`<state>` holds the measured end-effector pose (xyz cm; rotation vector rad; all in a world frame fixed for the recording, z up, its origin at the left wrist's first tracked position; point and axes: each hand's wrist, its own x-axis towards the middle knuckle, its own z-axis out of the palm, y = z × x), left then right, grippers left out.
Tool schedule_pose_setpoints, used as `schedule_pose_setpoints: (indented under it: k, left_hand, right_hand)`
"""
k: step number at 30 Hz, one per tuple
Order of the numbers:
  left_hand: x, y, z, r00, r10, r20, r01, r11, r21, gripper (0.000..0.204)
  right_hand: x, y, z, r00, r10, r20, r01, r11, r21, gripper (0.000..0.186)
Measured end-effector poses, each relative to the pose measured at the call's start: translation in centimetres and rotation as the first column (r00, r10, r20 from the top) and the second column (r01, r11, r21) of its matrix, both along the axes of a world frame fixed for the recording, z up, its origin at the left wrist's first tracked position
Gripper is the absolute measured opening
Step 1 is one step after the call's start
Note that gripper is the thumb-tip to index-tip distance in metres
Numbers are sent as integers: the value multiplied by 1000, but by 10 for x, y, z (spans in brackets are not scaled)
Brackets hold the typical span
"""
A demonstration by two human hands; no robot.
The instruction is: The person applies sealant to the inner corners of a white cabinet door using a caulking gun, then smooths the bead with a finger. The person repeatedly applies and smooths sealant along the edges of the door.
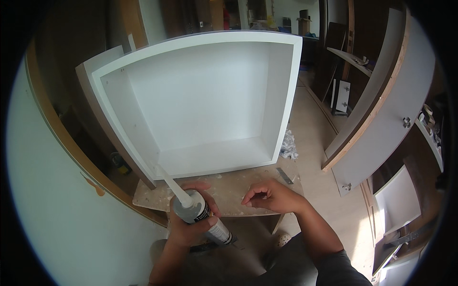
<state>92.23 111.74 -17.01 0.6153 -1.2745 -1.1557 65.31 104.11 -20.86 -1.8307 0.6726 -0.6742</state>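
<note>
My left hand (183, 229) is wrapped round a sealant cartridge (220, 232) with a grey front end. Its long white nozzle (175, 185) points up and away, toward the lower left corner of a white open-fronted cabinet box (210, 100). The cartridge's lower end is dark, and I cannot make out how it is fitted. My right hand (272, 196) is held above the near edge of a stained wooden bench (234, 193), thumb and fingertips curled together, with nothing visible between them. The cabinet box stands on the bench, its open side facing me.
A small grey comb-like strip (285, 175) lies at the bench's right edge, near a crumpled white wad (288, 145). To the right stands a tall pale door panel (381, 128) with hinges. A pale wall with wood trim (90, 183) runs along the left. Loose boards lean further back.
</note>
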Motion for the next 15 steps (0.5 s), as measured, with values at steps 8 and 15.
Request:
schedule_pose_setpoints:
  k: [8, 15]
  left_hand:
    - [27, -21, -50, 988, -152, 37, 140, 966, 216, 63]
    - [57, -22, -23, 981, -30, -190, 11, 995, -97, 68]
  right_hand:
    - [20, -9, -1, 998, 59, 20, -62, 960, 272, 11]
    - [29, -24, -3, 972, 200, 127, -228, 934, 275, 1]
